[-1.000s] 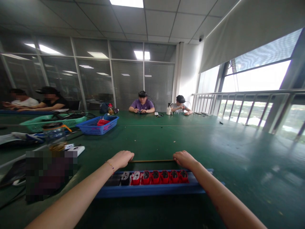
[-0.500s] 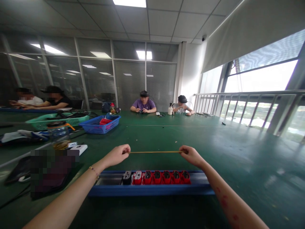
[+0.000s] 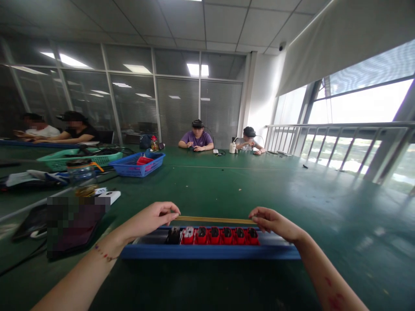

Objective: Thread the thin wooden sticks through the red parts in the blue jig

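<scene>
Several thin, straight tan sticks [image 3: 215,219] stretch side by side between my two hands, close behind a long blue tray [image 3: 207,252]. My left hand [image 3: 160,214] is at their left end, its fingers loosely bent and apart, with the fingertips just above the sticks. At the opposite end my right hand [image 3: 270,221] has its fingers loosely spread, the thumb close to the stick ends. Whether the fingertips touch the sticks is hard to make out. In the tray stands a row of red and black blocks [image 3: 214,235], one with a pale top.
To the left are a blue basket [image 3: 138,168], a green basket [image 3: 61,162], a lidded glass jar [image 3: 81,179] and a dark tablet-like object [image 3: 76,229]. Across the green table [image 3: 207,185] sit several people, one in a purple shirt [image 3: 196,140]. A metal railing [image 3: 324,147] runs along the right.
Both hands have come down and nearer the tray with the sticks. Their closed fingers have loosened, and the sticks, earlier seen as one line, now show as separate lines.
</scene>
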A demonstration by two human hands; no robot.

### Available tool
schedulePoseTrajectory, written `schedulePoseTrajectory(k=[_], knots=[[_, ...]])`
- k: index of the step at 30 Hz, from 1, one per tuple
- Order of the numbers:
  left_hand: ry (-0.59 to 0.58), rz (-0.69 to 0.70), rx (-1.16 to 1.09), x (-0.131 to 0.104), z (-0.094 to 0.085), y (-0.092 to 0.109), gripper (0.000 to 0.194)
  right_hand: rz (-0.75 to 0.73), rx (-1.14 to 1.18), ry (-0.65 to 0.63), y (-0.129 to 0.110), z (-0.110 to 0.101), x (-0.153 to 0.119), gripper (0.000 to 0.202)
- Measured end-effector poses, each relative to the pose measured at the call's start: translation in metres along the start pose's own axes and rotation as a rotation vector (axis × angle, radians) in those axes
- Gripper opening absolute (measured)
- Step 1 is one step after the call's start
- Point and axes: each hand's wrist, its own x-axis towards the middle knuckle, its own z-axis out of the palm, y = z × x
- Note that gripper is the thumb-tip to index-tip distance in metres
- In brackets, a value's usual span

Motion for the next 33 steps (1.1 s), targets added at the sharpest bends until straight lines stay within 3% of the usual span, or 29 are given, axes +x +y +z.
schedulePoseTrajectory(k=[4, 12, 27, 33], knots=[[-0.115, -0.043, -0.023, -0.002, 0.0, -0.006, 0.035, 0.06, -0.011, -0.136, 0.006, 0.0, -0.001, 0.038], [-0.232, -0.106, -0.075, -0.004, 0.004, -0.011, 0.037, 0.042, -0.017, -0.156, 0.01, 0.001, 0.001, 0.032], [-0.251, -0.015, -0.019, -0.008, 0.002, -0.003, 0.037, 0.037, -0.046, -0.102, 0.014, 0.004, 0.004, 0.036], [-0.233, -0.063, -0.001, -0.007, -0.002, -0.012, 0.04, 0.033, -0.048, -0.097, 0.015, 0.004, 0.006, 0.036]])
